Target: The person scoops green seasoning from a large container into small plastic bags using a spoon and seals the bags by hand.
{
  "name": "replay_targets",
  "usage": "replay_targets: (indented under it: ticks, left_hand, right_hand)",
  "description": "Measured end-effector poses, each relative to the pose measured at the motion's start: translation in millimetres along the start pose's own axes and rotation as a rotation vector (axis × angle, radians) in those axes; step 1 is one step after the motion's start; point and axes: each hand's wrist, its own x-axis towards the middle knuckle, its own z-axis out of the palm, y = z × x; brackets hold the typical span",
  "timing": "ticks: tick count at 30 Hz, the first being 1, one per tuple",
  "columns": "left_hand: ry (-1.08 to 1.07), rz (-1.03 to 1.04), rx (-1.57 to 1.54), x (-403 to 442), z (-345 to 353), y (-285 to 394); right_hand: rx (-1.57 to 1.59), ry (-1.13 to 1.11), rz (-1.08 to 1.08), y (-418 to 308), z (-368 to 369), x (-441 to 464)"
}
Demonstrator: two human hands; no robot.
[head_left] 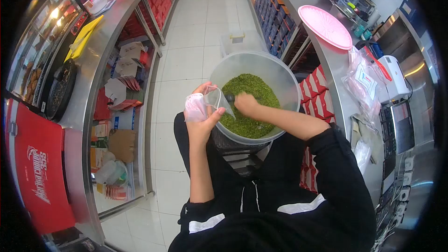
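Between the knees stands a large translucent tub with a chopped green mixture in it. My left hand is at the tub's left rim, wrapped round a stack of small clear plastic bags; one bag stands open toward the mixture. Over the green mixture, my right hand is closed on a dark-handled utensil, whose far end is hidden at the open bag.
Steel counters run along both sides. On the right one lie a pink round lid and plastic bags. A clear bin sits behind the tub. Boxes fill the left shelf; a red case stands at left.
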Motion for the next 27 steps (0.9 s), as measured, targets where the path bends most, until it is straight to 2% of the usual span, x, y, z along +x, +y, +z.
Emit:
replay_targets:
  ticks: [1, 3, 4, 6, 7, 9, 10, 11, 13, 14, 15, 18, 25, 27]
  left_hand:
    - [0.000, -0.013, -0.002, -0.2, -1.0, 1.3]
    - [0.007, -0.024, -0.037, -2.9, -2.6, 1.9]
    - [0.008, -0.031, -0.051, -4.3, -3.4, 1.2]
    - [0.041, -0.045, -0.015, -2.1, -6.6, -1.8]
    - [0.040, -0.043, -0.021, -0.6, -5.4, -2.7]
    - [0.058, -0.045, 0.015, 1.7, -1.8, -3.5]
    - [0.063, -0.046, 0.026, 2.7, 0.1, -3.5]
    - [0.077, -0.051, 0.034, 4.0, 2.7, -2.2]
    - [0.090, -0.051, 0.045, 6.9, 6.0, -0.9]
    - [0.090, -0.068, 0.077, 8.5, 7.2, -0.5]
    - [0.088, -0.087, 0.110, 9.7, 8.9, -0.3]
    - [0.044, -0.013, 0.283, 14.6, 15.5, -2.0]
    - [0.046, -0.015, 0.336, 15.8, 35.3, -10.3]
    - [0.073, 0.045, 0.478, 16.2, 37.2, -16.9]
  right_hand:
    - [0.002, 0.002, -0.002, -9.8, -18.5, -7.2]
    - [0.212, -0.417, -0.044, -20.7, -58.0, -26.1]
    - [0.211, -0.423, -0.041, -20.4, -66.6, -30.6]
    - [0.307, -0.655, 0.033, -13.4, -77.7, -35.6]
    - [0.302, -0.656, 0.037, -5.3, -72.6, -35.4]
    - [0.466, -0.725, -0.081, 16.4, -60.5, -35.2]
    - [0.650, -0.723, -0.136, 27.3, -67.2, -38.0]
    - [0.648, -0.722, -0.134, 36.0, -73.1, -43.4]
    - [0.958, -0.503, 0.062, 50.1, -85.6, -54.0]
    - [0.962, -0.413, 0.076, 55.1, -91.7, -59.4]
    - [0.965, -0.409, 0.076, 61.2, -96.0, -64.3]
    - [1.554, -0.491, 0.344, 76.0, -115.8, -78.8]
    - [1.681, -0.351, 0.409, 83.9, -137.6, -94.0]
    - [1.616, -0.240, 0.406, 80.5, -142.6, -92.8]
